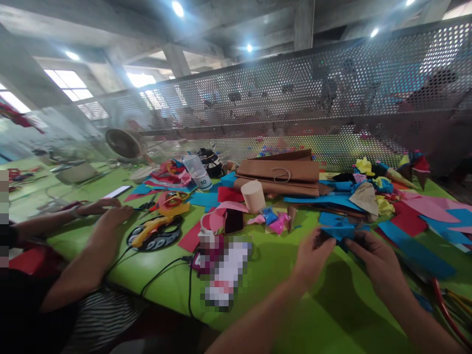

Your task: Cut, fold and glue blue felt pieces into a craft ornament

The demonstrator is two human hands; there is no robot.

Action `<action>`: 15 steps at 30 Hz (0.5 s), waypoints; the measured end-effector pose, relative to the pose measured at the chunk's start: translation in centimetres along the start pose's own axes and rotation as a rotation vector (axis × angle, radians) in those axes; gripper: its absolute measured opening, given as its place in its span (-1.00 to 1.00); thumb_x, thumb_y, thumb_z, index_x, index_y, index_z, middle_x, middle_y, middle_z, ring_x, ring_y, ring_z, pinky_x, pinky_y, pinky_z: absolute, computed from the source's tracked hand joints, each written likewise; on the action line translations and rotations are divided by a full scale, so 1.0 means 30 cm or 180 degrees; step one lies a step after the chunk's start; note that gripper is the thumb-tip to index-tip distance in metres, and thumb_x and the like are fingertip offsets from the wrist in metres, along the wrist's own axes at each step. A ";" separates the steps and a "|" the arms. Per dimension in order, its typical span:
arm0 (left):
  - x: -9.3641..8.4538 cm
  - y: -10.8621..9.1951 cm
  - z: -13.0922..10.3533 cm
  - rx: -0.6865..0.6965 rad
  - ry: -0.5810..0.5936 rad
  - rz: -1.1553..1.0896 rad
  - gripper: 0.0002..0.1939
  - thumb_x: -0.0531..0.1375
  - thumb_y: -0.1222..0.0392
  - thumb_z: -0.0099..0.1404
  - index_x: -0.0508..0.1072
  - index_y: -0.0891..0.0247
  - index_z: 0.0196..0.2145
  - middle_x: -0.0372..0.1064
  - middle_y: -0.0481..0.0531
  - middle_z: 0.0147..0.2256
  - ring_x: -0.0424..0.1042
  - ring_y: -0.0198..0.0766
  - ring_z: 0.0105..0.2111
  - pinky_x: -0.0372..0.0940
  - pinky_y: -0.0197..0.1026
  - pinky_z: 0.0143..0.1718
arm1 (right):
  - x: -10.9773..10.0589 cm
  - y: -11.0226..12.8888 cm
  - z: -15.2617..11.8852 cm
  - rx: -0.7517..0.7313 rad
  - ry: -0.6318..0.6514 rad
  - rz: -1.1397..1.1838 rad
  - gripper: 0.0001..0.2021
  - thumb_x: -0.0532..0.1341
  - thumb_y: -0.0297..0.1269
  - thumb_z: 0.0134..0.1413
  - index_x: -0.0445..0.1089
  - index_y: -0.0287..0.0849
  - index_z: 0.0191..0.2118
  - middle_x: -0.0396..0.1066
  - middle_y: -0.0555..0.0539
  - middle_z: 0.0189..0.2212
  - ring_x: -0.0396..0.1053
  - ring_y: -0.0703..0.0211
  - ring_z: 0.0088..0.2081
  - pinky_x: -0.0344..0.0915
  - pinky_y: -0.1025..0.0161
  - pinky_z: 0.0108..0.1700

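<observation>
Both of my hands are raised just above the green table [273,275], with a small blue sheet piece [337,232] between them. My left hand [313,253] pinches its left end between thumb and fingers. At the right end, my right hand [378,258] is closed on the same piece. It looks folded or bent; whether it is felt or paper I cannot tell. Behind it lie more blue pieces [330,218]. Left of my hands is a small bundle with pink shiny wrapping [279,222], near a cream roll [253,196].
Folded brown sheets [278,176] lie at the back before a perforated metal screen [258,98]. Blue strips [416,248] and red-handled tool [448,309] are at right. A phone [228,275], cables and yellow-handled scissors [151,231] lie left, near a co-worker's hands [114,214].
</observation>
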State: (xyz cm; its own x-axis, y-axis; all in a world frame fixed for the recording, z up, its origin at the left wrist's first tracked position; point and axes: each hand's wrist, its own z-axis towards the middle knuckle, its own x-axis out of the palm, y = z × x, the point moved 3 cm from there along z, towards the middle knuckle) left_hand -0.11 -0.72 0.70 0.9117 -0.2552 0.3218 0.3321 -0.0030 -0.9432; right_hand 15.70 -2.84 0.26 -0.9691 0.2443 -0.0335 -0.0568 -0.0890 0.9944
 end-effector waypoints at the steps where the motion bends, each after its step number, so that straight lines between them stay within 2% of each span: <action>1: 0.000 -0.002 -0.002 0.0012 -0.0008 0.0012 -0.73 0.36 0.06 0.20 0.54 0.30 -0.23 0.48 0.05 -0.32 0.41 -0.25 -0.30 0.30 -0.22 -0.18 | 0.002 0.000 -0.001 0.0015 0.0013 0.0023 -0.74 0.44 0.02 -0.09 0.54 0.02 -0.32 0.50 0.00 -0.38 0.40 0.02 -0.29 0.31 0.13 -0.23; 5: -0.004 -0.002 -0.006 0.0133 -0.0073 0.0281 -0.72 0.29 0.00 0.28 0.53 0.30 -0.24 0.45 0.03 -0.35 0.37 -0.28 -0.34 0.27 -0.25 -0.24 | 0.010 0.000 -0.004 0.0072 0.0038 0.0126 -0.72 0.46 0.01 -0.12 0.52 -0.02 -0.35 0.47 0.01 -0.43 0.38 0.06 -0.33 0.29 0.17 -0.27; 10: -0.011 0.008 -0.007 0.0187 -0.0127 0.0567 -0.72 0.24 0.00 0.34 0.54 0.29 -0.22 0.48 0.07 -0.29 0.40 -0.24 -0.29 0.30 -0.21 -0.20 | 0.014 0.004 -0.002 0.0069 0.0120 0.0129 -0.68 0.44 0.04 -0.12 0.53 -0.07 -0.33 0.52 -0.04 -0.39 0.41 0.04 -0.31 0.32 0.16 -0.24; 15: -0.018 0.015 -0.007 0.0210 -0.0179 0.0689 -0.73 0.21 0.00 0.35 0.54 0.28 -0.26 0.47 0.05 -0.32 0.39 -0.24 -0.31 0.31 -0.22 -0.22 | 0.013 -0.001 0.000 0.0016 0.0174 0.0017 -0.75 0.44 -0.04 -0.11 0.52 -0.07 -0.37 0.48 0.00 -0.43 0.37 0.08 -0.35 0.28 0.20 -0.29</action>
State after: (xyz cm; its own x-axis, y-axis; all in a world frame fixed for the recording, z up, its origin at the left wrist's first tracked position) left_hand -0.50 -0.79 0.08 0.9748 -0.1889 0.1184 0.1407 0.1097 -0.9840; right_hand 15.32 -2.73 0.22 -0.9811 0.1908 -0.0333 -0.0504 -0.0852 0.9951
